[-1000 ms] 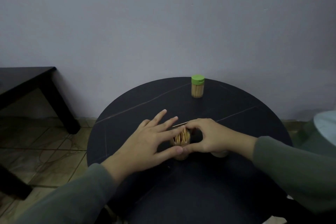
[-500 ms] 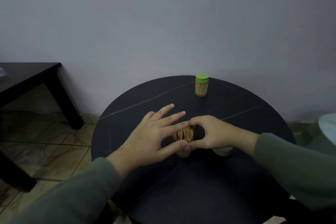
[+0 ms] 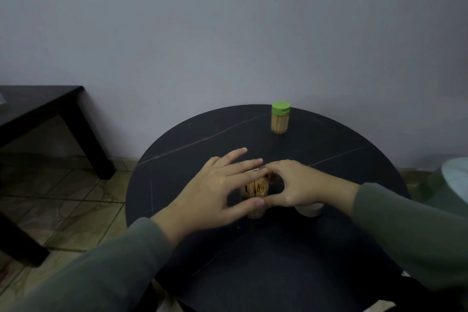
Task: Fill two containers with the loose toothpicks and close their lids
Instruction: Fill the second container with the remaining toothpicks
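Observation:
On the round black table point(image 3: 329, 248) an open clear container point(image 3: 254, 189) packed with toothpicks stands upright between my hands. My left hand point(image 3: 215, 192) spans it from the left, thumb on its near side and long fingers reaching across its far side. My right hand point(image 3: 298, 185) curls its index finger and thumb round it from the right, thumb tip meeting my left thumb. A thin pale toothpick point(image 3: 252, 171) shows just behind the container at my fingertips. A second container point(image 3: 280, 119), full and with its green lid shut, stands at the far edge.
A small white round object point(image 3: 309, 211) sits on the table under my right wrist. A dark low table point(image 3: 50, 106) stands at the left over a tiled floor. A pale round thing point(image 3: 455, 180) shows at the right edge. A plain wall is right behind.
Both hands stay cupped round the open container with hardly any movement. The view has shifted slightly.

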Motion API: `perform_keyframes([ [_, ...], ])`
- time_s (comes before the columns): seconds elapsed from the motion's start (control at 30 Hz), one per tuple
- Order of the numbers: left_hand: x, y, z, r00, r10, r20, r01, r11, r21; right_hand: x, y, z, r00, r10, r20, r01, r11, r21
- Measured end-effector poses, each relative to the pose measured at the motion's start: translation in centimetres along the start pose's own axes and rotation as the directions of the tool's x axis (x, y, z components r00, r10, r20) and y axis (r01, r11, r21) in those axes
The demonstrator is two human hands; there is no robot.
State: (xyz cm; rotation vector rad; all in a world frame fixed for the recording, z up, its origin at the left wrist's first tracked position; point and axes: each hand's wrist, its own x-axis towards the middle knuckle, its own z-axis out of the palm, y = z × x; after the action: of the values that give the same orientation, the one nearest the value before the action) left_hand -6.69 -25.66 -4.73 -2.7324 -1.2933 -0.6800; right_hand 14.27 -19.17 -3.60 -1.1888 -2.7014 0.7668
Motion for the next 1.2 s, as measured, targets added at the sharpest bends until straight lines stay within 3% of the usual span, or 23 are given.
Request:
perform_keyframes([
  [0.17,-0.2,-0.6,0.3,0.997,0.016,0.077,-0.018,1.0,0.024,0.2,-0.3,-0.3,1.0,-0.016,0.02,0.016,0.999,-0.029],
  [0.27,-0.4,-0.6,0.9,0.988,-0.151,0.018,0.152,0.971,-0.184,0.3,-0.2,-0.9,0.996,0.006,0.092,0.012,0.982,-0.186],
  [0.33,-0.6,-0.5,1.4,0.959,-0.282,0.033,0.275,0.891,-0.361,0.5,0.1,-1.2,0.995,0.033,0.099,-0.008,0.971,-0.237],
  [0.47,-0.4,0.0,2.3,0.919,-0.362,0.157,0.385,0.739,-0.553,1.6,1.4,-0.9,0.991,0.072,-0.11,-0.095,0.971,-0.219],
  [0.57,0.0,-0.2,2.8,0.917,-0.367,0.157,0.389,0.736,-0.553,2.9,2.1,0.0,0.959,0.03,-0.281,-0.123,0.939,-0.321],
  [0.63,0.2,-0.5,3.0,0.916,-0.366,0.164,0.392,0.732,-0.557,3.9,2.2,0.5,0.95,-0.002,-0.311,-0.119,0.922,-0.368],
  [0.8,0.9,-1.2,3.3,0.903,-0.409,0.128,0.409,0.734,-0.543,6.0,1.3,0.8,0.971,0.007,-0.24,-0.13,0.856,-0.5],
  [0.97,1.3,-1.7,3.5,0.899,-0.417,0.138,0.421,0.729,-0.54,7.1,0.9,1.1,0.99,0.042,-0.138,-0.127,0.708,-0.695],
  [1.03,1.5,-1.7,3.5,0.9,-0.414,0.137,0.418,0.727,-0.544,6.6,1.1,1.1,0.981,0.05,-0.187,-0.156,0.776,-0.611],
  [1.1,1.7,-1.7,3.5,0.903,-0.408,0.133,0.412,0.735,-0.539,5.9,1.5,0.3,0.95,0.115,-0.289,-0.225,0.895,-0.386],
  [1.2,2.0,-1.7,3.6,0.903,-0.409,0.136,0.414,0.737,-0.534,4.9,2.2,-1.2,0.9,0.221,-0.375,-0.286,0.95,-0.125],
])
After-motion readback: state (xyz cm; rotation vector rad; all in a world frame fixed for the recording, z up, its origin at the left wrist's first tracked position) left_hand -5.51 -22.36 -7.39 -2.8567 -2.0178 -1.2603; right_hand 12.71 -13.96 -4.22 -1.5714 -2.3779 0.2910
